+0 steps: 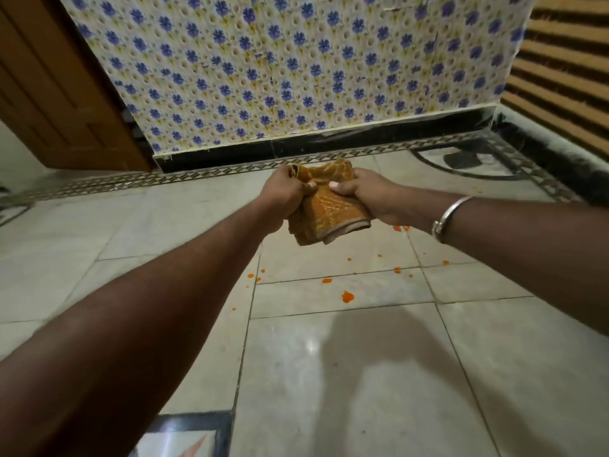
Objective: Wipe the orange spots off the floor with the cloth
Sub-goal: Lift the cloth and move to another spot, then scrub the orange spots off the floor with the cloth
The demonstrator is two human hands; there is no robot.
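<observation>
I'm looking into a room of a home, down at one corner of it. The floor is pale polished stone slabs that reflect the light, edged by a patterned inlay border of small light and dark pieces and a black skirting along the base of the wall. The wall ahead is covered in a sheet printed with blue flowers, wrinkled and lifting at its seams. To the left stands a brown wooden door. To the right is a wall with brown and tan horizontal stripes.
</observation>
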